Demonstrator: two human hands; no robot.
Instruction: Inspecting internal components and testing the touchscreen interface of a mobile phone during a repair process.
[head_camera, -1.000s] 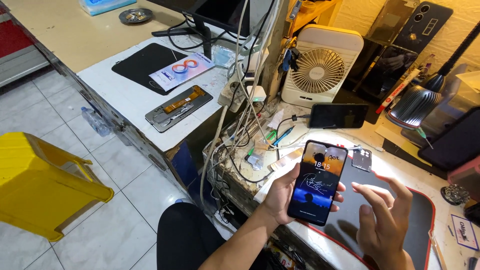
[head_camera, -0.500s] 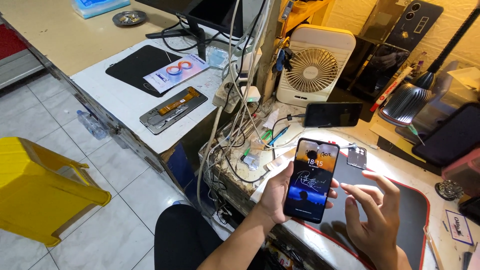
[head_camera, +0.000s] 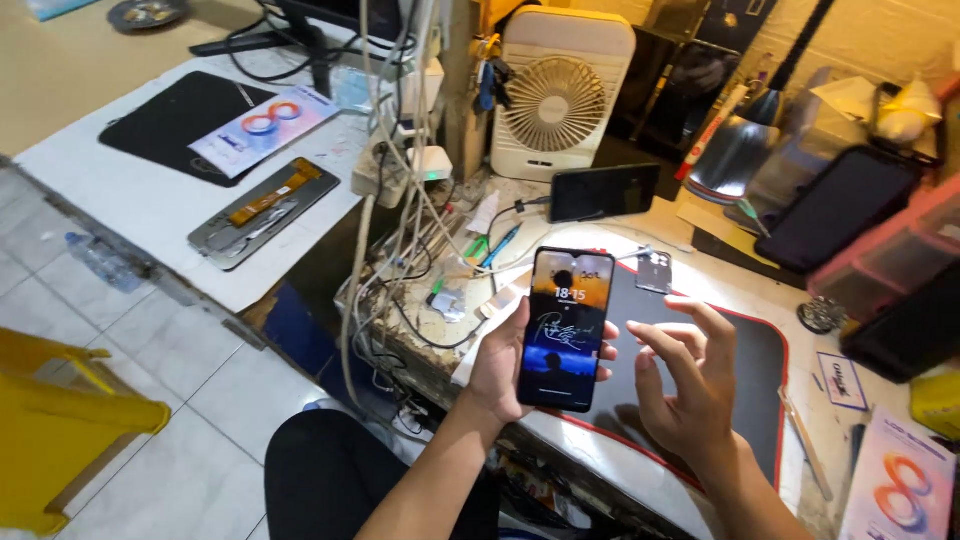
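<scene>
At the far left a yellow plastic stool (head_camera: 70, 425) stands on the tiled floor. Beyond it, a white desk (head_camera: 150, 205) carries a black mat (head_camera: 175, 120) and a bare phone frame (head_camera: 262, 212). Near the left edge of your own cluttered desk (head_camera: 720, 520), a tangle of white cables (head_camera: 385, 200) hangs down.

Your left hand (head_camera: 505, 360) holds a smartphone (head_camera: 566, 327) upright above the desk's front edge, screen lit and facing you. Its fingers (head_camera: 608, 352) are clamped on the phone's long sides, thumb on the left edge. The phone looks thin, stiff and light, with a smooth glass face that is likely slippery and fragile, so the side rails seem the safest hold.

Your right hand (head_camera: 690, 385) hovers just beside the phone over a red-trimmed black work mat (head_camera: 750, 380), fingers spread apart, holding nothing.

At the desk's right edge sit pink plastic bins (head_camera: 880, 250); you cannot tell what is inside. A white desk fan (head_camera: 560, 90) stands at the back.
</scene>
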